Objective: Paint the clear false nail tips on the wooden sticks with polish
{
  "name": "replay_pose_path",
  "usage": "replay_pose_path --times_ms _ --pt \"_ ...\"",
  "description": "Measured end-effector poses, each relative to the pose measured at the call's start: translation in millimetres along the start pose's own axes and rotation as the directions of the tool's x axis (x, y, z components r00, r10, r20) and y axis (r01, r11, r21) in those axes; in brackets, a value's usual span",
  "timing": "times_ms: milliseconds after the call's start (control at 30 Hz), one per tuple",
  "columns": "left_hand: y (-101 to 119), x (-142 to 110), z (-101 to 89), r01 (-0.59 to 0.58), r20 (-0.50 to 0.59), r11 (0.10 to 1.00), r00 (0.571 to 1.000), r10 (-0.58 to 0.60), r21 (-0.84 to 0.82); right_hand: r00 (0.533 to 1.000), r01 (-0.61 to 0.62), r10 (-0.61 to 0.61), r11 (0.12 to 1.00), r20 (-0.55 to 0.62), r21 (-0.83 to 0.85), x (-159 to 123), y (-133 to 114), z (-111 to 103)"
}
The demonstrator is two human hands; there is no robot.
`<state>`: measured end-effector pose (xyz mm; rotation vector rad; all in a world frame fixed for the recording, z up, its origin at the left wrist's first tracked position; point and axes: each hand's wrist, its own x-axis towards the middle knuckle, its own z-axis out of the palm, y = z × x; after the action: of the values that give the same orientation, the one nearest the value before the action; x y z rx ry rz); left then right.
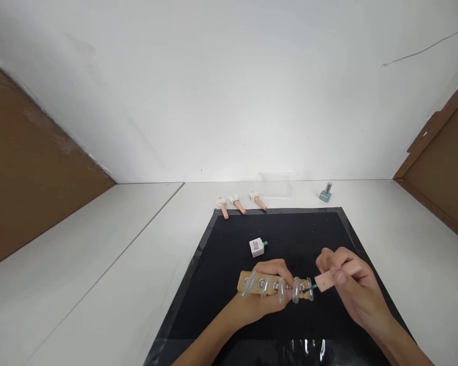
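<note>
My left hand (265,295) is closed around a tan wooden holder (252,283) that carries several clear false nail tips in a row. My right hand (347,284) pinches a pink nail polish brush cap (330,279), and its thin brush touches the nail tip at the holder's right end (310,288). Both hands hover over a black mat (290,234). An open white nail polish bottle (257,246) with a teal neck lies on the mat just beyond my left hand.
Three pink-capped nail polish bottles (236,203) lie along the mat's far edge. A teal bottle with a silver cap (325,192) stands at the back right. A clear plastic box (277,185) sits against the white wall. Brown panels flank the white table.
</note>
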<state>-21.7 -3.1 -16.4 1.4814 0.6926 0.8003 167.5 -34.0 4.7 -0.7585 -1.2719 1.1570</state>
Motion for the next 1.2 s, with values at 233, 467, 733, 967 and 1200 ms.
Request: replay_pose_path --times_ms 233,467,733,967,1200 --pt "-2.1 1.6 -0.4 -0.005 0.0 1.0 1.0 0.005 0.001 0.996 -0.004 0.017 0.99 0.088 -0.142 -1.7 -2.1 -1.1" --pt "-3.2 4.3 1.2 -0.011 0.027 1.0 1.0 0.011 -0.014 0.989 0.128 -0.089 0.915 0.118 -0.381 0.5 -7.1 0.7" --pt "-0.1 5.2 2.4 0.009 0.005 0.998 1.0 -0.01 0.059 0.973 0.229 -0.201 0.868 0.111 -0.44 0.2 -3.9 1.1" --pt "-7.2 5.1 2.2 -0.027 0.009 0.996 1.0 0.027 0.083 0.961 0.278 -0.251 0.858 0.119 -0.432 1.5 -3.7 2.6" --pt "-5.4 1.6 -0.1 0.0 0.012 0.998 1.0 -0.001 0.069 0.973 0.222 -0.228 0.893 0.032 -0.392 -1.1 -5.2 2.7"
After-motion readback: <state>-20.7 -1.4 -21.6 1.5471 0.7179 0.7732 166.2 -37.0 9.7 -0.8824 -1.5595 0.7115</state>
